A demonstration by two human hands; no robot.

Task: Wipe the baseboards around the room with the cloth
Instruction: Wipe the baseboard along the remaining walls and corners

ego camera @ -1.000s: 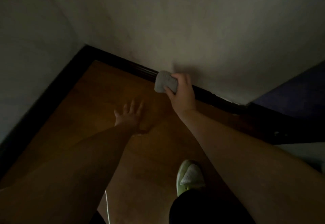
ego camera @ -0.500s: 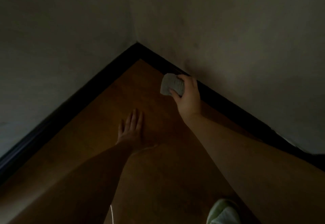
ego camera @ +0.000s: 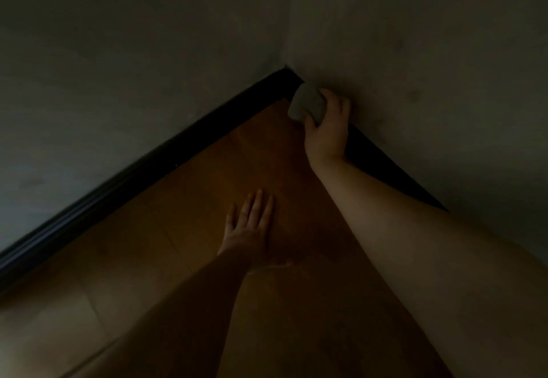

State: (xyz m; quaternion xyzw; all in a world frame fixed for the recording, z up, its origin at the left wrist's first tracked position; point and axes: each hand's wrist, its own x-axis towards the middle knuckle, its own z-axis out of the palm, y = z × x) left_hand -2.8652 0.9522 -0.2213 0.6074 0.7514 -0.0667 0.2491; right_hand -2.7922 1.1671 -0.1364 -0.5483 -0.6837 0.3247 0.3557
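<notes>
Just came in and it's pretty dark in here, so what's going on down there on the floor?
A person is bent low over a wooden floor, wiping the dark baseboard. The right hand grips a wadded grey cloth and holds it against the baseboard close to the corner where the two walls meet. The left hand lies flat on the floor with fingers spread, apparently as a prop.

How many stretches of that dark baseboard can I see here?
2. The left baseboard runs along the left wall; the right baseboard runs along the right wall, partly hidden behind the right hand. They meet at the corner.
</notes>
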